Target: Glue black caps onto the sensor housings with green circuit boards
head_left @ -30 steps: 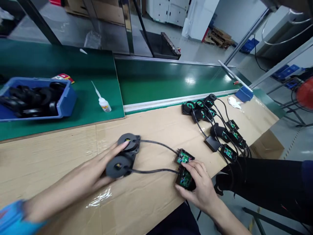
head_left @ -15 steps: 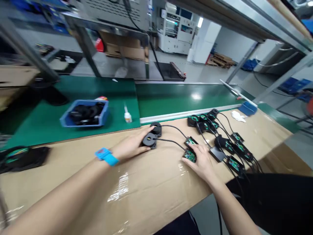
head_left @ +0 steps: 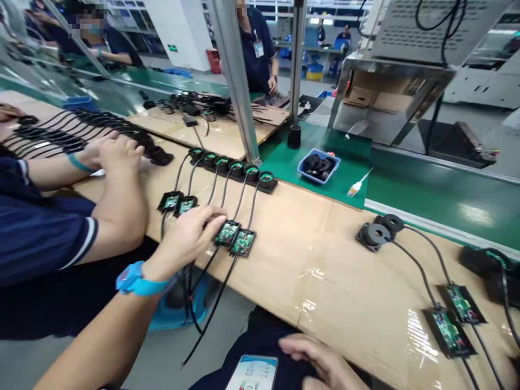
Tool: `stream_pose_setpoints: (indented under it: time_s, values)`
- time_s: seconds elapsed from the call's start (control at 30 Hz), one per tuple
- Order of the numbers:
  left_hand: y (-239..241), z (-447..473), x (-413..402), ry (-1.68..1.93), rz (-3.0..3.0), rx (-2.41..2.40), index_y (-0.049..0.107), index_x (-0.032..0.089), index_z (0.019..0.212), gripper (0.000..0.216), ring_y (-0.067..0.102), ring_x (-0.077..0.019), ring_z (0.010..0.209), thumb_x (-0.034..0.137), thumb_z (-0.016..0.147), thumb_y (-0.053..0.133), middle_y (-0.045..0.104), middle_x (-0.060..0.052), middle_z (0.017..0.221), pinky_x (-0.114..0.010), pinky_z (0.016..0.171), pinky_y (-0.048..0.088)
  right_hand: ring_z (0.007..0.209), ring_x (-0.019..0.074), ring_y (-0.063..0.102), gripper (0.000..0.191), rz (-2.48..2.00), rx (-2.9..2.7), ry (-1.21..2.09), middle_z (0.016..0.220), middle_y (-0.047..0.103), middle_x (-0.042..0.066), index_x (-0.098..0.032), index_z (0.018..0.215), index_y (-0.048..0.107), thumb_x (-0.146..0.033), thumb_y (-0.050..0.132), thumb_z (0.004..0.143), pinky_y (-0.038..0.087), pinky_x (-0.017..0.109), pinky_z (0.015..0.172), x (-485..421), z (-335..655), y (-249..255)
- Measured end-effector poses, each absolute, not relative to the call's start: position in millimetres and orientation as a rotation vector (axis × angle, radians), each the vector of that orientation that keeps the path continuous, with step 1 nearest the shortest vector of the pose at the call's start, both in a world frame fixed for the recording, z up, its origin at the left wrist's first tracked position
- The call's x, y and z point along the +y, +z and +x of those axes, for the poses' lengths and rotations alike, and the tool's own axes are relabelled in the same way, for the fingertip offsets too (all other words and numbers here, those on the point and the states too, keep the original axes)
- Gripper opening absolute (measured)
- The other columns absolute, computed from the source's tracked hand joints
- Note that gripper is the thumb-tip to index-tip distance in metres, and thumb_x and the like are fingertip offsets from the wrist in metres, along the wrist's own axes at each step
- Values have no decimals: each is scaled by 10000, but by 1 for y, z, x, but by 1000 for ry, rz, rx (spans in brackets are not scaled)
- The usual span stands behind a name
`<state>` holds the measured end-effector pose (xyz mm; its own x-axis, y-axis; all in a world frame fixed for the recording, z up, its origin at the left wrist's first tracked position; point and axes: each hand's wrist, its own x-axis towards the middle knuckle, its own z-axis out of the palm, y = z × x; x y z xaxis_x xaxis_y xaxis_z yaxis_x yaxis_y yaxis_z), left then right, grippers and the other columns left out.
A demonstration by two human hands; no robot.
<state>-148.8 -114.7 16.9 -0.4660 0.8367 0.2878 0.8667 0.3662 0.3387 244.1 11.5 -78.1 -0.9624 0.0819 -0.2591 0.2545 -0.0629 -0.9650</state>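
My left hand [head_left: 189, 230], with a blue wristband, reaches over a row of small black boxes with green circuit boards. Its bent fingers and thumb close at the edge of one circuit board box [head_left: 227, 233]; the palm hides part of the row. Beside it lies another circuit board box [head_left: 242, 242]. Cables run from the boxes up to a row of round black housings [head_left: 252, 173]. Low over my lap, my right hand [head_left: 319, 357] has its fingers loosely stretched and holds nothing. On the right lie two round housings [head_left: 376, 235] cabled to two board boxes [head_left: 449, 330].
A co-worker's arms [head_left: 117, 168] are close on the left, beside many cabled parts [head_left: 73, 130]. A blue bin [head_left: 319, 165] of black parts and a small white bottle [head_left: 355, 188] stand on the green mat. A metal post [head_left: 235, 81] rises behind the row. Another person [head_left: 258, 54] stands beyond.
The view has swung left. My left hand has let go of the two round housings and moved to the row of boxes. My right hand has left the board boxes and dropped to my lap.
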Motion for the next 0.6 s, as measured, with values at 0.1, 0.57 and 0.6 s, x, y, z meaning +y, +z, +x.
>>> stream_pose_setpoints:
  time_s: [0.1,0.57,0.6]
  values:
    - [12,-160,-162,-682,-1413,-2701,721,208,1025,481,738,-276,866,584,1031,422,792,-98,963,-379,818,582,1594,321,388,970,333,1597,-2344,1710,415,149,-280,1639,433,-809,690,867,275,523,1318,-22,169,-75]
    - [7,-256,-41,-837,-1828,-2511,523,176,1490,621,591,-309,1365,610,1060,412,610,-163,1478,-504,1157,495,924,200,689,593,775,1320,-2829,880,699,21,-225,903,561,-797,696,832,468,423,1051,-123,13,-87]
    - [8,-266,-17,-800,-1883,-2495,530,188,1485,576,573,-315,1385,571,1057,492,594,-155,1492,-545,1168,480,773,168,657,623,749,1329,-2854,769,643,-20,-232,895,529,-831,682,819,497,413,981,-119,20,-85]
